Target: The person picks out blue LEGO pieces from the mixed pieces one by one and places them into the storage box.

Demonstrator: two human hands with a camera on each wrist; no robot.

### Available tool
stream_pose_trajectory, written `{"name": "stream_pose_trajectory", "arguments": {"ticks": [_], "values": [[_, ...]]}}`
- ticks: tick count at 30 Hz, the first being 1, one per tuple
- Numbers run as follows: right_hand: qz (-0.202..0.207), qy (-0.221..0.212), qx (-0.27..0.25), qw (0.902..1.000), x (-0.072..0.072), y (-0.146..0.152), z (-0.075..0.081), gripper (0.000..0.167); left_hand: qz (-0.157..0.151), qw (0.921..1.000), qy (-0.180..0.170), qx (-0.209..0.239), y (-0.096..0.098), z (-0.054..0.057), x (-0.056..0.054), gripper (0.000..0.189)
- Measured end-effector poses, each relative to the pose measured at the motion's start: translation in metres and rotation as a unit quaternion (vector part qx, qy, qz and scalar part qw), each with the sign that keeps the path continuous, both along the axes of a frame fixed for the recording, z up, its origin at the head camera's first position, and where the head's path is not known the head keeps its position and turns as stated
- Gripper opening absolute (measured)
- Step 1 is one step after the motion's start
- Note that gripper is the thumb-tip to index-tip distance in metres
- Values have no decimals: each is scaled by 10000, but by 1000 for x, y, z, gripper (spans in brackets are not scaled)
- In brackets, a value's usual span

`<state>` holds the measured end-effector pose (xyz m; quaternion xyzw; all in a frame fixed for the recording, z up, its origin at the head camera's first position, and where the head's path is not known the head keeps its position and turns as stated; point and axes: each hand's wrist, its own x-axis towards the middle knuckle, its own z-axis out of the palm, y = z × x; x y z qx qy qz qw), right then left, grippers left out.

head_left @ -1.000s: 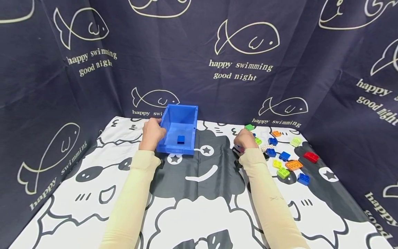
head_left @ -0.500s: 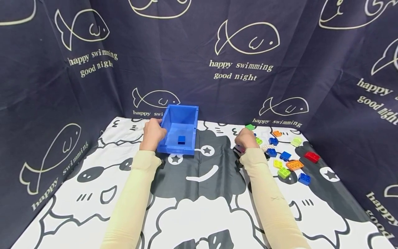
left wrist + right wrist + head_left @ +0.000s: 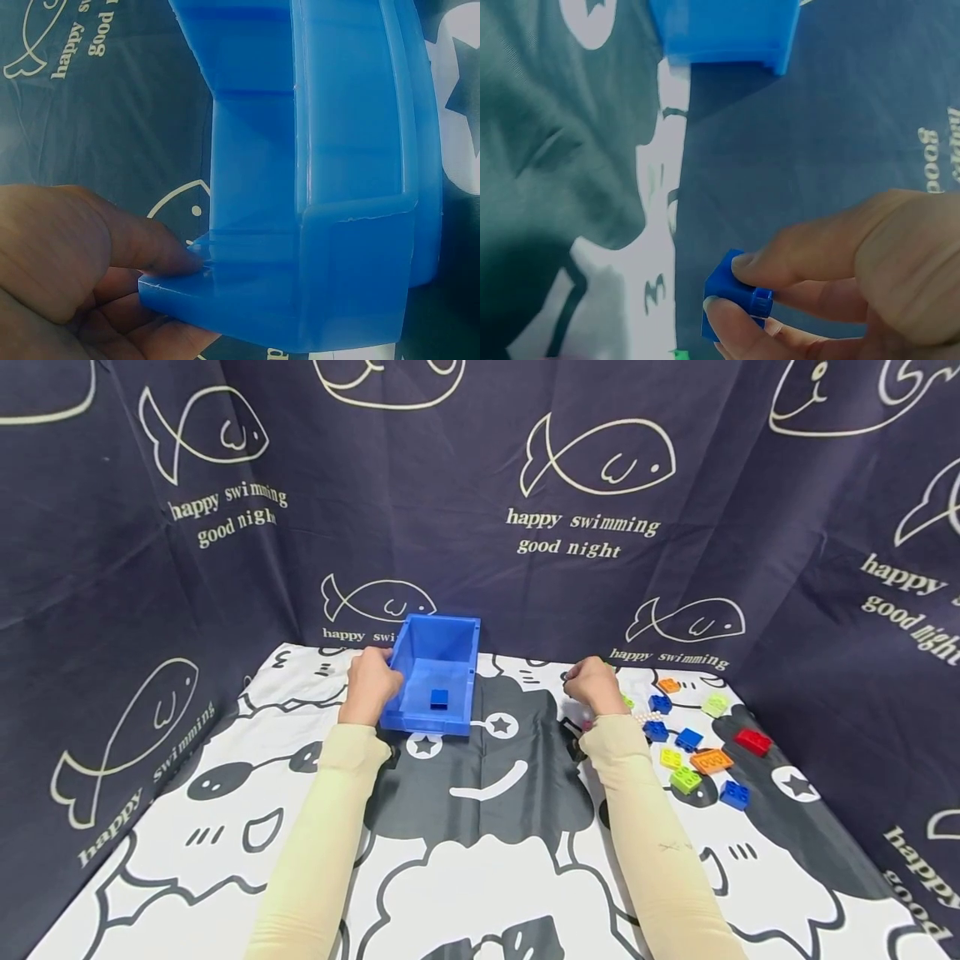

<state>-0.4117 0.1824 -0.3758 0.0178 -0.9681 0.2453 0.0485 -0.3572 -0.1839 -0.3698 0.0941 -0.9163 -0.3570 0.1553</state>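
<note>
My left hand (image 3: 371,683) grips the side wall of a blue plastic bin (image 3: 426,725). In the left wrist view the thumb lies on the inner face of that wall, other fingers behind it. One blue building brick (image 3: 439,698) sits on the bin's floor. To the right, my right hand (image 3: 597,687) pinches another blue building brick (image 3: 727,285) between thumb and fingers, plain in the right wrist view. The hand itself hides that brick from the head camera. It appears raised above the cloth, near the left side of the scattered bricks.
Several loose bricks lie right of the right hand, among them a red brick (image 3: 752,742), an orange brick (image 3: 711,761), a lime brick (image 3: 686,779) and a blue brick (image 3: 735,794). A pearly beaded item (image 3: 649,717) lies among them. A dark curtain (image 3: 585,585) closes off the back.
My right hand has risen slightly from the pile's left edge, turning so its fingers point more to the left. The left hand and bin have stayed in place.
</note>
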Motion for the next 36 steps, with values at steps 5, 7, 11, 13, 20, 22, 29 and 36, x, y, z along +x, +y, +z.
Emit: {"name": "stream_pose_trajectory", "arguments": {"ticks": [5,7,11,13,20,22,29,36], "values": [[11,132,-246,9996,7,-6,11,34,14,10000,-42,16,0,0,0,56],[51,218,-337,9992,9,-8,16,36,22,10000,-74,43,1,1,0,57],[111,413,-452,9981,14,-12,26,36,50,9999,-120,84,2,1,0,57],[126,473,-491,9976,17,-15,30,36,58,9999,-127,91,2,1,0,57],[130,545,-590,9967,26,-25,42,34,43,9999,-127,55,1,1,1,57],[144,611,-588,9963,28,-27,45,35,37,9999,-140,41,1,0,1,57],[273,1020,-535,9930,34,-36,49,38,106,9997,-197,86,1,0,0,57],[367,1236,-597,9899,42,-45,55,39,107,9998,-157,70,0,1,0,57]]}}
